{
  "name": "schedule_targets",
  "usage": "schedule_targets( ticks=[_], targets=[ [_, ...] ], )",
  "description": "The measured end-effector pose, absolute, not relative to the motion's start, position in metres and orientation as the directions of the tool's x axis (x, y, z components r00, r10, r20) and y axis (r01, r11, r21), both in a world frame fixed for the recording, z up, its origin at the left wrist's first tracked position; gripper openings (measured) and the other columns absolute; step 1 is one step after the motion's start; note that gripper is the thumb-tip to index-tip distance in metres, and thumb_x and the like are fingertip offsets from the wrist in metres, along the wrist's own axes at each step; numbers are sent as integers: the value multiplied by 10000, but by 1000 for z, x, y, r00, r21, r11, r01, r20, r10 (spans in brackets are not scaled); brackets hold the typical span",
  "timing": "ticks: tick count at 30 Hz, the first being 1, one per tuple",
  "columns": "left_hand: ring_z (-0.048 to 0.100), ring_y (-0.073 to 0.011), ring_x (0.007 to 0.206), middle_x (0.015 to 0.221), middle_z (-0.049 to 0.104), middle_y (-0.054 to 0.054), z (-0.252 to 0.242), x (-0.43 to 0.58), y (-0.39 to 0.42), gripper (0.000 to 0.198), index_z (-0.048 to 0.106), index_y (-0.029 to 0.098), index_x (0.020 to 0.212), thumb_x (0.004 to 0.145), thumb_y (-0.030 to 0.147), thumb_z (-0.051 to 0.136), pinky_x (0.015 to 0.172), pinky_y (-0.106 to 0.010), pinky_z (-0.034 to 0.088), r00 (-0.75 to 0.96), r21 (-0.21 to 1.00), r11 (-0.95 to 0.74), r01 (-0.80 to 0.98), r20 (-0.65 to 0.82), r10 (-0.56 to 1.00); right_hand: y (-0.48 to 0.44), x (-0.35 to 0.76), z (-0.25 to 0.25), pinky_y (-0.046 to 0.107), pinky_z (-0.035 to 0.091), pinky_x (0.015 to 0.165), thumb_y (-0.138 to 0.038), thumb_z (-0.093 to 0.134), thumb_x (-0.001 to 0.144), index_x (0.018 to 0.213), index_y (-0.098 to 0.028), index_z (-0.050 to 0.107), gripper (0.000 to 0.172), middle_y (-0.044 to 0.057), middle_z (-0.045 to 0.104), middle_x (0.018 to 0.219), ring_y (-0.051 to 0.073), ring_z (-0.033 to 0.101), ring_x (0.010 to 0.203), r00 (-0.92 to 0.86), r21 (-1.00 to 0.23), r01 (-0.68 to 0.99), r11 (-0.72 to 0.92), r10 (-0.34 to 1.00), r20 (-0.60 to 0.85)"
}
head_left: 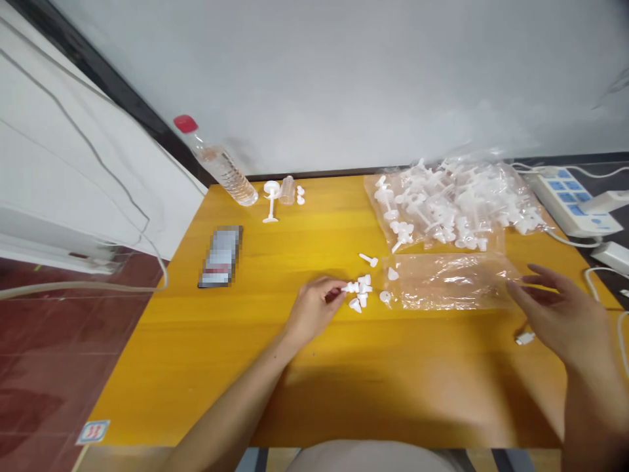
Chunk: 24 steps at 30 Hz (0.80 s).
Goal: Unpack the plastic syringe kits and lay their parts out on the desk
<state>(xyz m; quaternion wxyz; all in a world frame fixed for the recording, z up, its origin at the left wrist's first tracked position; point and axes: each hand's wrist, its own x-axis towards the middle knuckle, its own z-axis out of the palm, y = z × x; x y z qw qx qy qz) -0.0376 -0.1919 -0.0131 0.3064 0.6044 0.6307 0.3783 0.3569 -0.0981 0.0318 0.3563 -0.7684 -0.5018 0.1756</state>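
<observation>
My left hand (314, 307) rests on the yellow table (246, 367) with its fingers pinched on a small white plastic piece (350, 287). Several more small white pieces (362, 295) lie in a loose cluster just to its right. My right hand (557, 311) hovers at the right end of a nearly empty clear plastic bag (449, 280), fingers stretched out and apart, holding nothing. Behind the bag lies a second clear bag full of white plastic plunger parts (452, 206).
A water bottle with a red cap (219, 164) lies at the back left, beside a white plunger (270, 200), a small clear tube (287, 190) and white bits. A phone (221, 257) lies left of centre. A power strip (572, 200) and cables sit at the right edge.
</observation>
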Motion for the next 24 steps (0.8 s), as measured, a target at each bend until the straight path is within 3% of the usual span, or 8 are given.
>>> schedule_targets(
  ticks=[2, 4, 6, 8, 12, 16, 19, 24],
  targets=[
    [708, -173, 802, 963, 775, -56, -8, -48, -191, 149, 776, 231, 1022, 956, 272, 649, 784, -309, 580, -48, 811, -60, 582, 107, 993, -104, 342, 37, 451, 568, 694, -421, 835, 737, 1198, -232, 781, 500, 173, 750, 1149, 247, 702, 698, 248, -490, 870, -53, 906, 342],
    [720, -189, 842, 1003, 783, -75, 1, -67, -182, 177, 776, 228, 1039, 971, 309, 633, 785, -313, 584, -73, 770, -73, 634, 154, 985, -107, 313, 42, 409, 578, 776, -450, 752, 868, 1197, -241, 775, 391, 135, 742, 1212, 226, 714, 764, -37, -330, 916, 229, 866, 498],
    [730, -203, 885, 1038, 789, -89, 14, -92, -164, 209, 782, 219, 1028, 979, 332, 614, 809, -322, 587, -136, 685, -41, 728, 202, 970, -100, 273, 47, 359, 577, 813, -460, 658, 961, 1146, -226, 777, 321, 107, 754, 1145, 226, 726, 886, -313, -301, 820, 488, 821, 477],
    [737, -207, 900, 1057, 792, -88, 28, -117, -135, 220, 789, 208, 1022, 975, 317, 603, 843, -325, 583, -195, 547, 50, 836, 211, 958, -84, 230, 50, 356, 562, 885, -452, 591, 1008, 1103, -200, 774, 326, 112, 749, 1104, 242, 710, 992, -535, -258, 746, 614, 783, 318],
    [745, -234, 899, 1043, 797, -92, 46, -153, -67, 199, 776, 174, 1056, 895, 198, 661, 898, -366, 567, -278, 383, 201, 902, 158, 948, -43, 160, 49, 383, 539, 938, -386, 608, 999, 1091, -118, 748, 316, 180, 710, 1173, 287, 684, 1077, -655, -152, 750, 644, 755, -34],
    [732, -235, 936, 971, 798, -76, 42, -165, -22, 218, 771, 176, 1013, 817, 103, 708, 916, -367, 557, -240, 341, 191, 921, 108, 965, -22, 128, 43, 364, 534, 883, -175, 620, 936, 896, -79, 759, 174, 203, 734, 1028, 296, 717, 976, -692, -148, 722, 676, 704, -161],
    [727, -240, 957, 985, 793, -88, 35, -167, -13, 206, 776, 171, 983, 818, 76, 698, 939, -377, 549, -222, 338, 173, 925, 110, 969, -13, 117, 44, 371, 526, 869, -117, 560, 931, 866, -70, 759, 215, 209, 746, 973, 299, 726, 940, -715, -194, 699, 688, 679, -168],
    [731, -207, 873, 1089, 781, -91, 30, -141, -52, 249, 755, 157, 1142, 945, 264, 648, 884, -343, 555, -240, 439, 137, 888, 187, 953, 32, 68, 51, 341, 520, 918, -244, 542, 975, 1117, -123, 745, 275, 127, 760, 1101, 242, 711, 1024, -717, -361, 665, 654, 694, -62]
  ],
)
